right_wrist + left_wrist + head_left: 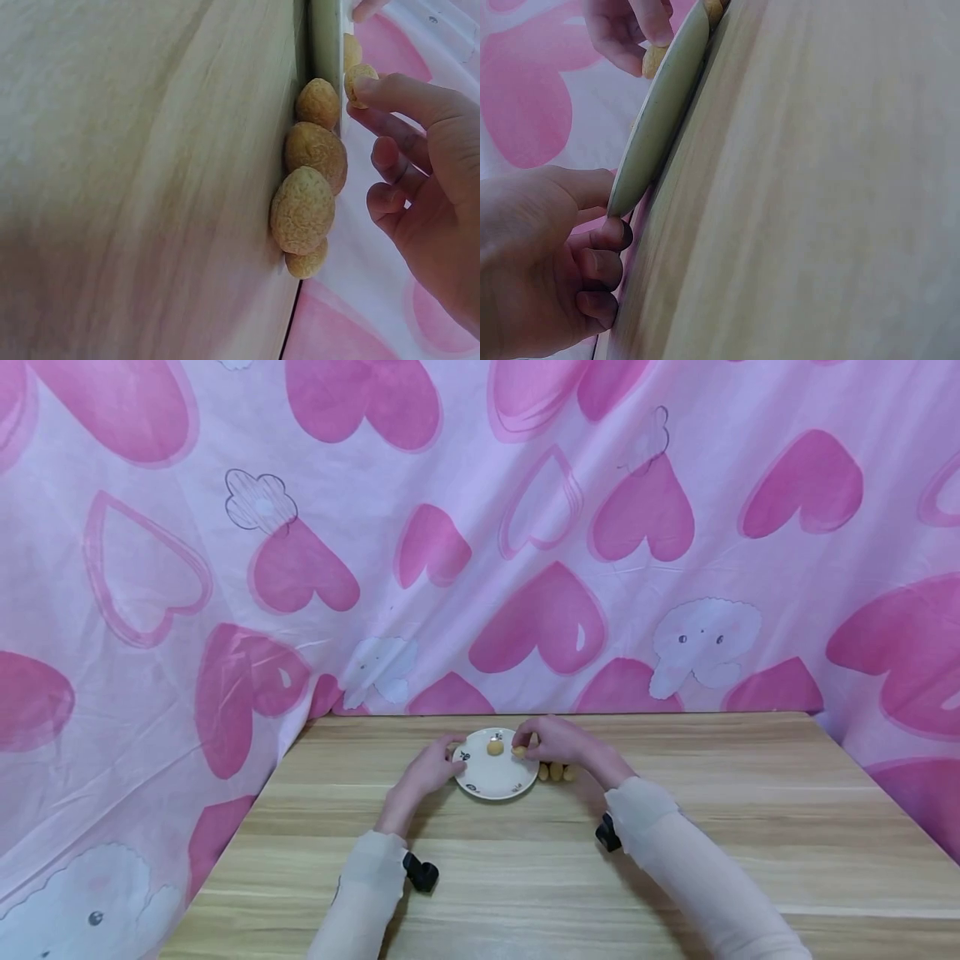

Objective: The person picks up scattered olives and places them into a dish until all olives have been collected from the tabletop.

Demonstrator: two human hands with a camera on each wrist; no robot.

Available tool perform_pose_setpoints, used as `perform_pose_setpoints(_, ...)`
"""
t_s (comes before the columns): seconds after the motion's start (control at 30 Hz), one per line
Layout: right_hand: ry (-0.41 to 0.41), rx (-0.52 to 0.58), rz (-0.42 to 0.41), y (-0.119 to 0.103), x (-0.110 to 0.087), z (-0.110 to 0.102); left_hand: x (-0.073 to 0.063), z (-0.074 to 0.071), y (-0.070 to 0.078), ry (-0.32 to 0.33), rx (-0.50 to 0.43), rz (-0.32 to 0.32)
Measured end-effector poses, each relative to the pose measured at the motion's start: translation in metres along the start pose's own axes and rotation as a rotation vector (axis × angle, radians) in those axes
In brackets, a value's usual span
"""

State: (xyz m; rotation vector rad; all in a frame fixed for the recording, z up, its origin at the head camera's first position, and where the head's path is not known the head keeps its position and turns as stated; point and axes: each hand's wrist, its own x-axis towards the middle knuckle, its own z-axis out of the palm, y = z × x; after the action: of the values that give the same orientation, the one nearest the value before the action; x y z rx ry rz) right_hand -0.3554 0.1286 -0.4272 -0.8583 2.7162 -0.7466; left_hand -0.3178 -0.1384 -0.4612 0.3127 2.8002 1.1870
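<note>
- A black wrist camera (422,872) sits at the cuff of the left sleeve (360,885), well short of the plate.
- The left hand (433,766) grips the near-left rim of the plate; its thumb and fingers stand a narrow gap apart with the rim between them, and the remaining fingers curl in below (the left wrist view shows this best).
- The plate (491,779) lies flat on the wooden table (480,877), white, with small dark motifs around its border; being round, it has no long axis.
- A wrinkled tan lump (495,747) rests on the plate, toward its far side; in the head view it looks nearly round, so I cannot tell where its long axis points.
- A held lump (360,85), small and oval, is just above the plate's right part; in the right wrist view its long axis runs roughly up and down.
- The right hand (555,739) pinches that lump between thumb and fingertips, a gap only as wide as the lump, while the other fingers bend loosely inward.
- Four loose lumps (303,211) cluster on the table just beside the plate's right edge; the largest-looking one is oval, its long axis near upright in the right wrist view with the top tipped slightly right.
- Behind everything hangs a pink heart-patterned cloth (450,610).
</note>
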Motion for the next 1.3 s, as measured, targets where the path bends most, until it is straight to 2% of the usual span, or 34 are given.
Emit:
perform_pose_setpoints(0.4, -0.012, 0.026, 0.016, 0.001, 0.009, 0.005, 0.000, 0.004, 0.000, -0.021, -0.029, -0.016)
perform_pose_setpoints(0.83, -0.009, 0.021, -0.027, 0.002, 0.018, 0.006, 0.002, 0.002, 0.004, -0.016, -0.022, -0.024)
perform_pose_setpoints(1.1, 0.002, 0.006, -0.041, 0.000, 0.017, 0.006, 0.000, 0.001, 0.003, -0.010, -0.011, -0.026)
perform_pose_setpoints(1.3, 0.033, 0.044, -0.063, 0.003, 0.013, 0.007, -0.002, 0.001, 0.001, -0.005, -0.011, -0.026)
